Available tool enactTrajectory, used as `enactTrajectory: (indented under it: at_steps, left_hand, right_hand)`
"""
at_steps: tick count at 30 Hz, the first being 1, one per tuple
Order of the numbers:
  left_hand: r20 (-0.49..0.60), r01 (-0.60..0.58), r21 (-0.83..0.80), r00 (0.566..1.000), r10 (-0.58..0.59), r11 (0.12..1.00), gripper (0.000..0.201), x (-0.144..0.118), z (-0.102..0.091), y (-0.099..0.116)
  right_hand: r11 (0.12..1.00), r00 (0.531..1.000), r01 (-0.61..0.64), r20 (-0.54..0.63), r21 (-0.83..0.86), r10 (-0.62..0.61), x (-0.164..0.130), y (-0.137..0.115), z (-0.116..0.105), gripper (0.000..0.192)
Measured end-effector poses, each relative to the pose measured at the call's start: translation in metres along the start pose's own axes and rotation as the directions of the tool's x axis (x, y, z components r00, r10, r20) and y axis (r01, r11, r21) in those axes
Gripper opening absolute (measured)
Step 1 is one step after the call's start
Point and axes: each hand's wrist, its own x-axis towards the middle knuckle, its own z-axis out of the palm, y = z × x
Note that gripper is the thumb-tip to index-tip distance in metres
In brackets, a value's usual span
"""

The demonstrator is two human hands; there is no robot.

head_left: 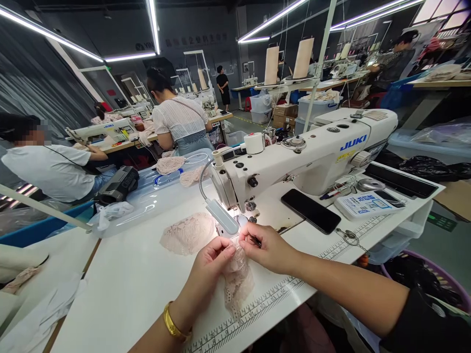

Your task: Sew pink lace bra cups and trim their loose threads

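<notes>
Far-left co-worker (47, 169): seated, in a white top, one arm reaching toward another machine (110, 131).
Black device (118, 185): rests near the blue tub (55, 223).
Worktable (125, 279): white, running from the lower left to the right side.
Lace cup (187, 235): pale pink, lying flat left of the needle area (whether it joins the held lace, I cannot tell).
Left hand (209, 262): thumb and fingertips clamped together on the held lace; a gold bracelet (172, 321) circles the wrist.
Lamp (222, 216): its grey head sits just above the hands, on a bendy metal neck.
Held lace (238, 279): in front of the needle area, between the hands at its top, its lower end hanging down to the printed ruler (283, 293).
Right hand (272, 249): thumb and index finger together at the lace's top edge, the other fingers curled around a small dark tool (254, 240).
Sewing machine (309, 152): white, with blue JUKI lettering, behind the hands.
Phone (311, 211): black, lying face up right of the right hand.
Blue-and-white box (364, 205): just beyond the phone.
</notes>
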Motion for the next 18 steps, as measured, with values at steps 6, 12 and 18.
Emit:
enactTrajectory:
  at_steps: [6,12,18]
  left_hand:
    - [0.020,-0.029,0.091,0.999,0.028,0.995,0.028,-0.0023,0.0010,-0.0010]
    - [0.010,0.017,0.121,1.000,-0.018,0.993,0.033,-0.0012,0.0007,0.0029]
    - [0.025,0.055,0.049,0.998,-0.057,0.997,0.034,-0.0002,0.0025,0.0041]
  right_hand:
    - [1.000,1.000,-0.003,0.015,0.017,0.003,-0.0016,-0.0015,0.0012,0.009]
    - [0.999,1.000,-0.027,0.017,0.025,0.026,-0.0016,-0.0006,0.0004,0.010]
    - [0.999,1.000,-0.013,-0.011,-0.053,0.012,-0.0014,-0.0008,0.0012,0.012]
